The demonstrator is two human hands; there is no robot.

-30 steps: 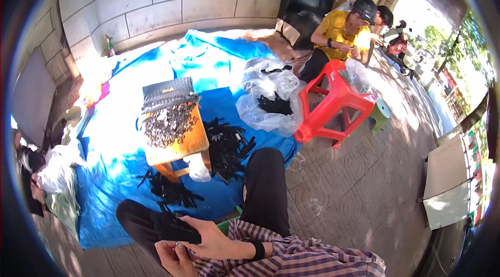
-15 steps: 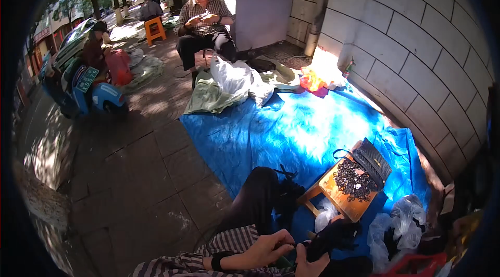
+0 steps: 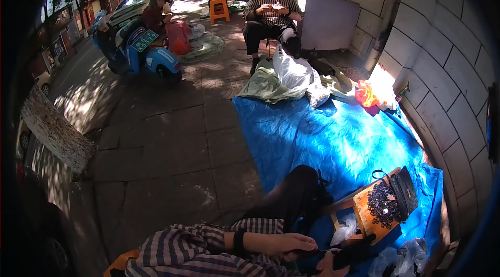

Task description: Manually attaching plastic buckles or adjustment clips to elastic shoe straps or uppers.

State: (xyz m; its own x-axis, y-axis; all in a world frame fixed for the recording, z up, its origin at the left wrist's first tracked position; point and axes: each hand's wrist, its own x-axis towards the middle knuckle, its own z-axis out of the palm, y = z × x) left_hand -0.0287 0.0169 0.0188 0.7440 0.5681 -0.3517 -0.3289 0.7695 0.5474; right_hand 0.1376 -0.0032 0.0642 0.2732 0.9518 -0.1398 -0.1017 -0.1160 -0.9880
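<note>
My left hand (image 3: 295, 243), with a black band at its wrist, is closed in a pinch; what is between its fingers is too dark to make out. Just below and to the right, my right hand (image 3: 331, 266) is closed around a dark, soft-looking black bundle (image 3: 357, 252), whose exact kind does not show. Both hands are low over my lap, close together. To their right stands a small wooden stool (image 3: 365, 220), bearing a heap of small shiny black pieces (image 3: 383, 204) and a black textured pouch (image 3: 404, 192) with a wrist strap.
A blue tarp (image 3: 291, 136) lies under the stool. Clear plastic bags (image 3: 403, 261) are beside it, and white sacks (image 3: 294, 76) at its far edge. A person (image 3: 272, 11) sits beyond. A blue scooter (image 3: 140, 53) stands left, a tiled wall (image 3: 442, 42) right.
The view has turned left, so the scene sits farther right in the picture. My hands stay close together, and the black bundle now stretches out toward the stool.
</note>
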